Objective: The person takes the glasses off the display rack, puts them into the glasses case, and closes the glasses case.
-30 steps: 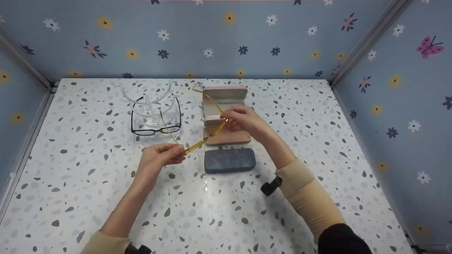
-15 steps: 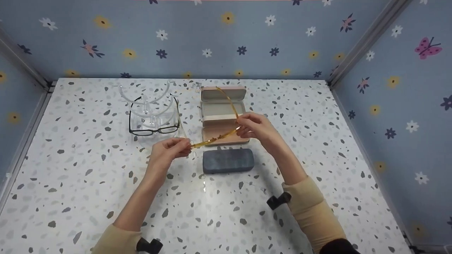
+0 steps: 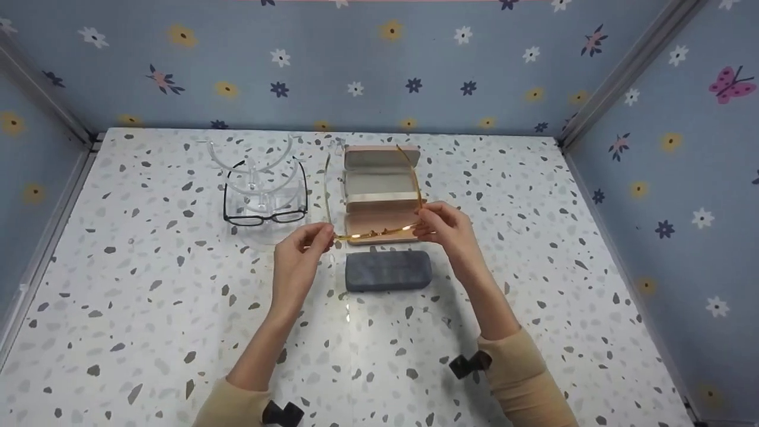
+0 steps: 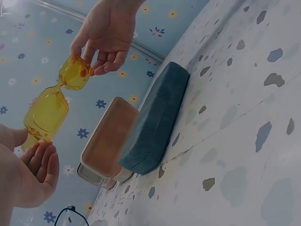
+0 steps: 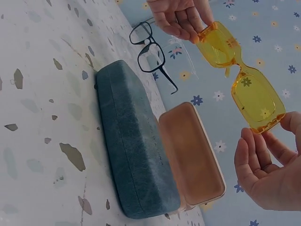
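Pinched at its two outer ends, between thumb and curled fingers of the left hand [image 3: 300,255] and the right hand [image 3: 449,234], the pair of yellow glasses [image 4: 51,103] is held up off the table [image 3: 178,308], its arms unfolded and pointing away from the person. From the head view its front crosses the pink-lined tray [image 3: 376,224] of an open case, and its right arm runs over the grey-lined compartment [image 3: 379,182] and the raised lid [image 3: 379,158] behind; whether these parts make up one case or two cannot be told. Just on the near side of the tray lies a closed blue case [image 3: 388,271], in line with the space between the forearms. Off to the left and a little farther back, a clear display stand [image 3: 253,177] with curved arms carries a pair of black glasses [image 3: 267,218], lenses facing the person; the left hand is near them but apart, and the glasses' left arm passes between the stand and the open parts. Beige sleeves [image 3: 516,362] cover the lower forearms, each with a small black device [image 3: 470,364] on its inner side, clear of the cases. Behind the speckled tabletop rises a blue wall [image 3: 326,35] patterned with flowers, meeting similar panels at both sides.
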Available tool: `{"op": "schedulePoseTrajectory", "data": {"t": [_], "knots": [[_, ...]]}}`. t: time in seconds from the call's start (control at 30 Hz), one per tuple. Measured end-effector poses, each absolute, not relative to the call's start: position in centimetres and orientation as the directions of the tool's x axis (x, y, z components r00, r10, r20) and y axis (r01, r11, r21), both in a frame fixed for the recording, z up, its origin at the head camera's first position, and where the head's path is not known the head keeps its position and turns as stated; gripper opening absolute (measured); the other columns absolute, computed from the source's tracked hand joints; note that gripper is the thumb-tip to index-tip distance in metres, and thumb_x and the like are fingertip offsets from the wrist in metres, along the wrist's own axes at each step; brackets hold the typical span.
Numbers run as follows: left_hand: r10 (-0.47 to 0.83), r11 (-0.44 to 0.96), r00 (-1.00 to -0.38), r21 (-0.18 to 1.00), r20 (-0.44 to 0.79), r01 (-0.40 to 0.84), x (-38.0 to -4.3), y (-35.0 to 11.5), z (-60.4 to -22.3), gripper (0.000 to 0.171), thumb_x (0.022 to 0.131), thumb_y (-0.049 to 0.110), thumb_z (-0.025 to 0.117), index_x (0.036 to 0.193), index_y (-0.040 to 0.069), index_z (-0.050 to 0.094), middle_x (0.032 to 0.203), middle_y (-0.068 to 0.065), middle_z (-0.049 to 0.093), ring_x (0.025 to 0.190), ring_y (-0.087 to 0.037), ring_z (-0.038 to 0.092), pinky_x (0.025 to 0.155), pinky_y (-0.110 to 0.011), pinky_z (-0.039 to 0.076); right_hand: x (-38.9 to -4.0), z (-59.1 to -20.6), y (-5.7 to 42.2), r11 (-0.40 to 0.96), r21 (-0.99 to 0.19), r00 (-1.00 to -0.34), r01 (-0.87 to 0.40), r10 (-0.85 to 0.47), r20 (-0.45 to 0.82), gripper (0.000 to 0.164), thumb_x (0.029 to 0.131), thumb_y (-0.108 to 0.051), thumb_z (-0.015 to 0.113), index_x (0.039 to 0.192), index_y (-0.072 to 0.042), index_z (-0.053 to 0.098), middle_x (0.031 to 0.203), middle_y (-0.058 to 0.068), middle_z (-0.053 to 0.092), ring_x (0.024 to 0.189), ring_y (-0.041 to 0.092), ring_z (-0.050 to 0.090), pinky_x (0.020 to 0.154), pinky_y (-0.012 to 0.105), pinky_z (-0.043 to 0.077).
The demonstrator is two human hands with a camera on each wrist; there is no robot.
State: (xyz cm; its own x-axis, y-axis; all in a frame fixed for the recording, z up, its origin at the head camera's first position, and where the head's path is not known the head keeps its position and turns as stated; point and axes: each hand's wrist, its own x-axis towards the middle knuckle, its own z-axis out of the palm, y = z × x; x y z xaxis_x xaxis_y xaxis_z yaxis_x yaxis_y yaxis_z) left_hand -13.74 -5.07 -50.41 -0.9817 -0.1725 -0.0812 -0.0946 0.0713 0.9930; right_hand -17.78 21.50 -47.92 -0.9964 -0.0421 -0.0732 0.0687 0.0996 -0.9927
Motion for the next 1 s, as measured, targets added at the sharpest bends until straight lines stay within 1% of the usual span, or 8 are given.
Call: {"op": "schedulePoseTrajectory", "data": {"t": [0.07,0.2,0.27,0.4,0.6,0.8,0.9,1.0], "knots": [[-0.181,0.082,-0.982,0.994,-0.057,-0.072,-13.6,-4.7,-50.5,0.031,0.099,0.034,0.070,0.118,0.010,0.075,0.106,-0.010,0.076,0.097,-0.017,0.072,0.087,-0.025,0.058,-17.5,-48.1,21.5,0.093,-0.994,-0.998,0.056,-0.012,-0.057,0.021,0.102,-0.018,0.063,0.111,0.000,0.070,0.090,0.007,0.072,0.081,0.018,0.072,0.081,0.035,0.063],[-0.175,0.085,-0.984,0.996,-0.013,-0.028,-13.3,-4.0,-50.7,0.031,0.097,0.031,0.073,0.122,0.011,0.074,0.110,-0.010,0.075,0.101,-0.017,0.071,0.088,-0.020,0.056,-17.1,-48.4,21.6,0.092,-0.995,-0.999,0.033,0.038,-0.029,0.019,0.102,-0.017,0.063,0.109,-0.002,0.071,0.087,0.006,0.071,0.079,0.020,0.072,0.077,0.032,0.063],[-0.170,0.085,-0.985,0.996,0.007,-0.008,-13.2,-3.8,-50.8,0.032,0.096,0.029,0.075,0.122,0.011,0.073,0.111,-0.009,0.075,0.103,-0.017,0.070,0.089,-0.018,0.055,-16.9,-48.6,21.7,0.101,-0.994,-0.998,0.029,0.059,-0.023,0.020,0.103,-0.017,0.062,0.111,-0.001,0.071,0.088,0.007,0.071,0.080,0.023,0.072,0.077,0.031,0.063],[-0.172,0.073,-0.985,0.997,0.032,0.020,-13.2,-3.4,-51.2,0.033,0.094,0.025,0.077,0.123,0.010,0.073,0.111,-0.009,0.074,0.104,-0.016,0.067,0.092,-0.021,0.055,-16.4,-48.9,21.7,0.113,-0.993,-0.995,0.028,0.096,-0.017,0.025,0.103,-0.019,0.062,0.116,0.001,0.070,0.090,0.009,0.072,0.084,0.028,0.073,0.078,0.031,0.064],[-0.194,0.063,-0.980,0.998,0.037,0.025,-13.3,-3.1,-51.7,0.035,0.093,0.027,0.078,0.125,0.012,0.073,0.110,-0.008,0.073,0.104,-0.015,0.066,0.095,-0.028,0.054,-16.1,-49.5,21.4,0.115,-0.993,-0.993,0.005,0.118,0.009,0.027,0.105,-0.025,0.061,0.119,-0.004,0.072,0.094,0.010,0.073,0.088,0.021,0.073,0.080,0.031,0.064],[-0.218,-0.024,-0.975,0.999,0.036,0.043,-13.6,-2.7,-52.2,0.034,0.093,0.021,0.079,0.124,0.010,0.074,0.109,-0.011,0.073,0.100,-0.011,0.067,0.092,-0.022,0.054,-15.5,-50.2,21.3,0.118,-0.992,-0.992,-0.034,0.115,0.048,0.029,0.105,-0.027,0.060,0.122,-0.006,0.072,0.098,0.013,0.072,0.091,0.021,0.071,0.081,0.033,0.063],[-0.228,-0.050,-0.973,0.998,0.031,0.043,-13.7,-2.6,-52.4,0.033,0.093,0.020,0.078,0.124,0.010,0.074,0.109,-0.010,0.073,0.099,-0.009,0.067,0.091,-0.021,0.054,-15.2,-50.4,21.3,0.131,-0.991,-0.991,-0.040,0.118,0.056,0.030,0.103,-0.025,0.064,0.125,-0.006,0.071,0.103,0.015,0.072,0.093,0.021,0.071,0.084,0.038,0.064],[-0.235,-0.066,-0.971,0.997,0.029,0.045,-13.7,-2.6,-52.4,0.032,0.093,0.020,0.078,0.124,0.012,0.075,0.109,-0.009,0.073,0.099,-0.009,0.067,0.091,-0.022,0.054,-15.1,-50.7,21.3,0.145,-0.988,-0.991,-0.046,0.118,0.063,0.031,0.101,-0.023,0.067,0.127,-0.006,0.071,0.108,0.015,0.073,0.094,0.021,0.072,0.088,0.046,0.063]]}}
